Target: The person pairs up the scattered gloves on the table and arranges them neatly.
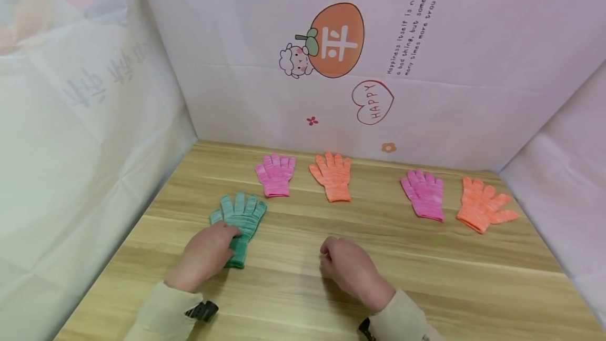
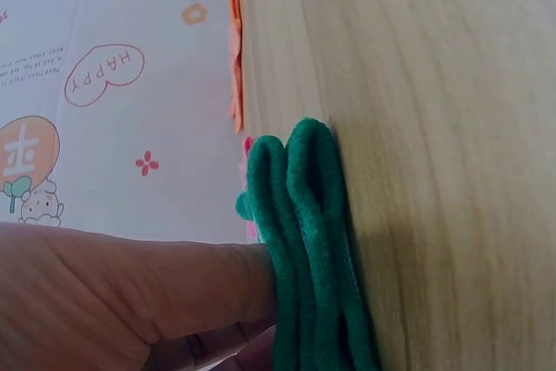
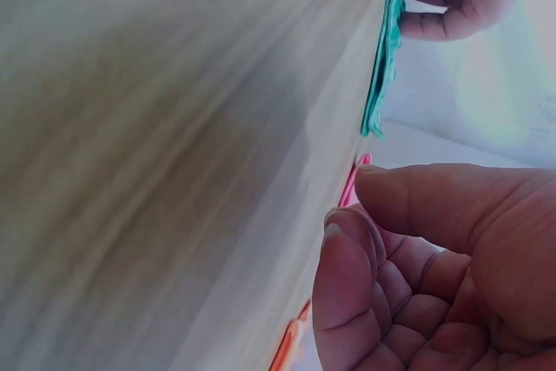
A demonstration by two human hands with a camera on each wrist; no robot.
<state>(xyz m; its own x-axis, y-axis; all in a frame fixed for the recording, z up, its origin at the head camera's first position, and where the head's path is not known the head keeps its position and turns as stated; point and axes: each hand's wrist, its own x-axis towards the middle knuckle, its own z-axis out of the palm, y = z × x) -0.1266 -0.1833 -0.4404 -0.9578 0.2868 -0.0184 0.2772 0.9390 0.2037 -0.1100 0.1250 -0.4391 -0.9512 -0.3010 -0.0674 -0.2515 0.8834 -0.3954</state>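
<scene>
A green striped knit glove lies flat on the table, fingers pointing away and its cuff toward the person. My left hand rests on its cuff half from the left, the thumb and fingertips touching the fabric with a gap between them. Two looped layers of the green cuff stand out in the left wrist view, beside the thumb. My right hand hovers over the middle of the table, fingers loosely curled and holding nothing. In the right wrist view its thumb lies close to the index fingertip.
Along the back of the wooden table lie a pink glove and an orange glove. Another pink glove and another orange glove lie farther right. Printed cloth walls enclose the back and sides.
</scene>
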